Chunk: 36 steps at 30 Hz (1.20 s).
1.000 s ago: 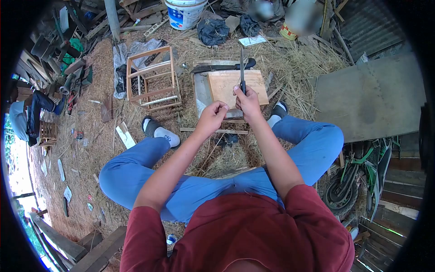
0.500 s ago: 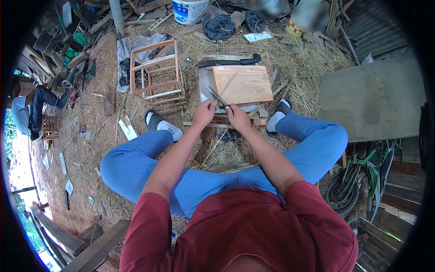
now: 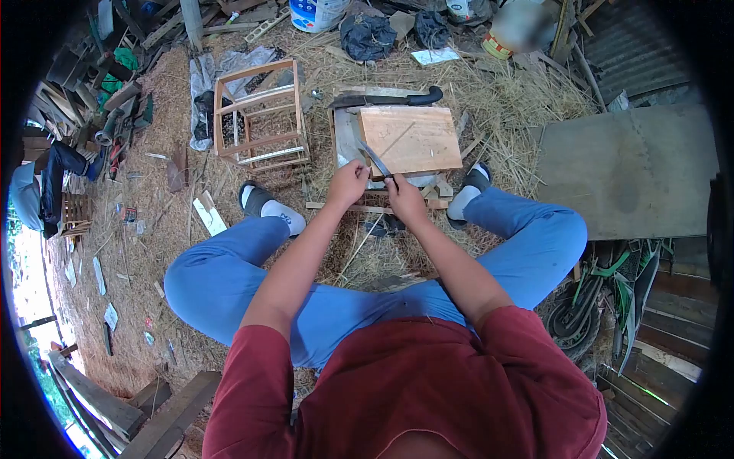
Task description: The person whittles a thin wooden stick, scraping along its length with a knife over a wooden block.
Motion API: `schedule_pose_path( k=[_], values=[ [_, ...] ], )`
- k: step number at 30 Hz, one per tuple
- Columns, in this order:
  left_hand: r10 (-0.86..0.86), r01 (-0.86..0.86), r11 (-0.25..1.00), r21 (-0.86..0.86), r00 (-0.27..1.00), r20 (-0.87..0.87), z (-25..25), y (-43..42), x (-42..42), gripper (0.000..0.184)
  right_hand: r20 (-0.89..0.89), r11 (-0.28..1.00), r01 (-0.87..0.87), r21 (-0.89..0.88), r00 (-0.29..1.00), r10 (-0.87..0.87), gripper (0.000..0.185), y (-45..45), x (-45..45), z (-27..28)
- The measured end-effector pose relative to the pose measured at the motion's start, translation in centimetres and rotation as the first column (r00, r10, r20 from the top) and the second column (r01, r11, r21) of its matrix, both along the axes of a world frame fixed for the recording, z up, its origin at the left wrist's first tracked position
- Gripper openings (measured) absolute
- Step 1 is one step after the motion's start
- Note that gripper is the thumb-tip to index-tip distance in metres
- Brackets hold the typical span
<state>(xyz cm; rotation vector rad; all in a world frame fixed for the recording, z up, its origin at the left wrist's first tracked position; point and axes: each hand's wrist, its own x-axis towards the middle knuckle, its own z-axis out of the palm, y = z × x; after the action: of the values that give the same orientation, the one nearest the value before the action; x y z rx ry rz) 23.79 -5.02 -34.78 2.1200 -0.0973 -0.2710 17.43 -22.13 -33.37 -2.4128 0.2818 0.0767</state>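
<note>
My right hand (image 3: 406,197) is closed around the dark handle of a knife (image 3: 374,158), whose blade points up and to the left. Close beside it, my left hand (image 3: 349,183) is closed in a pinch near the blade; whatever sits between its fingers is too small to make out. Just beyond both hands lies a thick wooden board (image 3: 409,140), with a thin stick (image 3: 399,136) resting across its top. Behind the board, a machete (image 3: 386,99) with a black handle lies crosswise.
A wooden frame (image 3: 260,115) stands to the left on the straw-covered ground. Farther back are a white-and-blue bucket (image 3: 317,14) and black plastic bags (image 3: 367,38). At right are a large flat panel (image 3: 627,168) and a motorbike (image 3: 596,298). Another person's leg (image 3: 65,176) shows far left.
The knife has shifted slightly to the right and its blade has turned a little. My left hand has moved slightly, staying closed. The view has tilted slightly.
</note>
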Motion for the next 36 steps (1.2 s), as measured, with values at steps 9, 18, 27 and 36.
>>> schedule_pose_path(
  k=[9, 18, 27, 36],
  values=[
    [0.025, -0.036, 0.997, 0.073, 0.99, 0.14, 0.1, -0.2, -1.3, 0.022, -0.055, 1.0, 0.018, 0.01, 0.998, -0.018, 0.036, -0.3, 0.2, -0.2],
    [0.007, -0.014, 0.997, 0.082, 0.996, 0.088, 0.7, -1.3, -0.7, 0.023, -0.026, 0.997, -0.002, -0.071, 1.0, 0.0, 0.038, -0.4, 0.2, 0.3],
    [0.017, -0.021, 0.998, 0.066, 0.998, 0.054, -0.2, -1.6, -0.2, 0.026, 0.008, 0.993, -0.097, -0.068, 0.995, 0.097, 0.037, 0.1, 0.2, -0.2],
    [-0.021, 0.019, 0.996, 0.089, 1.0, 0.022, -0.8, -1.3, 0.1, 0.032, -0.055, 0.989, -0.099, -0.111, 0.994, 0.093, 0.036, 0.6, 0.3, 0.8]
  ],
)
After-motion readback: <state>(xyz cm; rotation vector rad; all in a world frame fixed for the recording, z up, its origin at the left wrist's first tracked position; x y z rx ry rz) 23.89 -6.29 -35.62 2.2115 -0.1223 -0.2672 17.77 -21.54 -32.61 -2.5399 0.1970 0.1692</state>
